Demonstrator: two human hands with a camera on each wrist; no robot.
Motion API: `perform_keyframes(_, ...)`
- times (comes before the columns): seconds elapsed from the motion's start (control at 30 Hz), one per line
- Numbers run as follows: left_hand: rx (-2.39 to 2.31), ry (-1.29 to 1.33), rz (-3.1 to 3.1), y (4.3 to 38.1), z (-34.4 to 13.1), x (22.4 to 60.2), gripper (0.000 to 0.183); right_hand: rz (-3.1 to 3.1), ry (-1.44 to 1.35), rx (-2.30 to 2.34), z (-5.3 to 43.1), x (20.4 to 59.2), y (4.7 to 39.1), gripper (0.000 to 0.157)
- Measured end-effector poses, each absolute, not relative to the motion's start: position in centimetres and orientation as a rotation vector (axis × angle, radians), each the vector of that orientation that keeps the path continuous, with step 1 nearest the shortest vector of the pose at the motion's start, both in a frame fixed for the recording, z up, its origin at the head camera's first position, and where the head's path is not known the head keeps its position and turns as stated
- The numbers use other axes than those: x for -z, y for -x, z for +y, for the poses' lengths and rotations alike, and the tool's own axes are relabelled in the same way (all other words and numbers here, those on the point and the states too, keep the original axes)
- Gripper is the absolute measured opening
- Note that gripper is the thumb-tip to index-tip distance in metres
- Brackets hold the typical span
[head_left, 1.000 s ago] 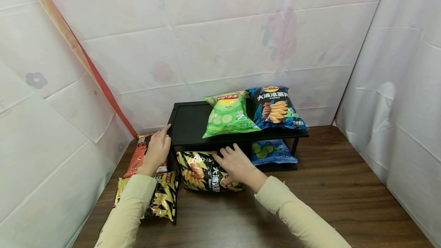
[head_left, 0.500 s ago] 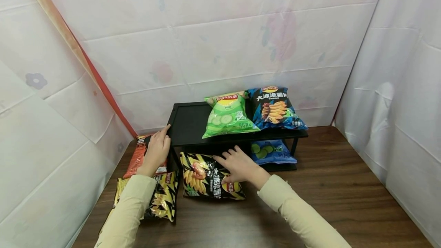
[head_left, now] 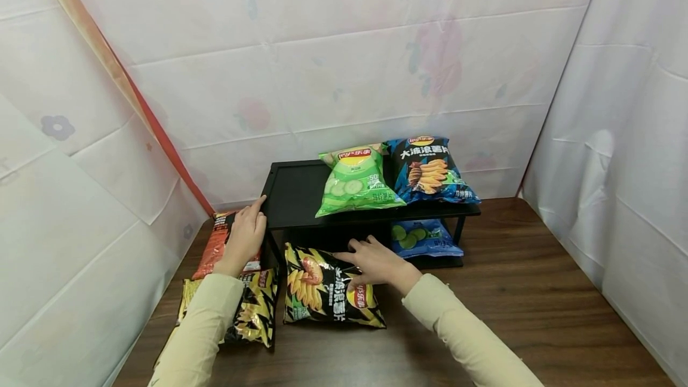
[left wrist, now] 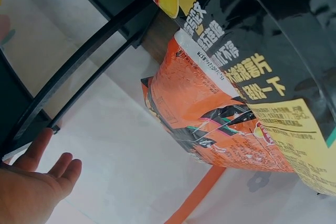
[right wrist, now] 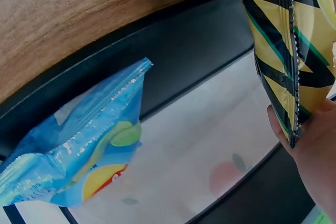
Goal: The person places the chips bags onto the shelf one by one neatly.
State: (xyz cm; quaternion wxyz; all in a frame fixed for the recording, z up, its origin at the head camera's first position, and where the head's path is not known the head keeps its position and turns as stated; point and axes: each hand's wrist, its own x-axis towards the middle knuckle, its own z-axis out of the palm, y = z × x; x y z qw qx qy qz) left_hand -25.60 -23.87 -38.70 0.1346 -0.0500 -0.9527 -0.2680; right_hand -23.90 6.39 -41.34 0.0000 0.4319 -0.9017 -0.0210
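Observation:
My right hand (head_left: 376, 263) grips the upper right part of a black and yellow potato chip bag (head_left: 309, 291). The bag lies tilted in front of the lower tier of a black two-tier shelf (head_left: 292, 196). In the right wrist view, fingers of the right hand (right wrist: 317, 153) curl at the bag's crimped edge (right wrist: 286, 61). My left hand (head_left: 247, 235) rests against the shelf's left edge, fingers extended. The left wrist view shows this hand (left wrist: 39, 187) with fingertips at the shelf frame (left wrist: 73, 69).
A green chip bag (head_left: 355, 181) and a dark blue one (head_left: 430, 172) lie on the top tier. Below sits a blue bag (head_left: 427, 237). Left of the shelf are an orange bag (head_left: 217, 246) and a black-yellow one (head_left: 255, 309), partly behind the left sleeve (head_left: 201, 327).
The black and yellow chip bag has come out from under the shelf's top tier toward me, turning slightly, with my right hand on it. My left hand has stayed at the shelf edge.

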Motion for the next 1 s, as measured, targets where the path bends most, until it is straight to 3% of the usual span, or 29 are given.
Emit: perform_keyframes(1.0,0.779,0.144,-2.763,25.5,-23.9,38.8,0.05,-2.815,-1.395,-0.098,6.3,42.7,23.9,0.061)
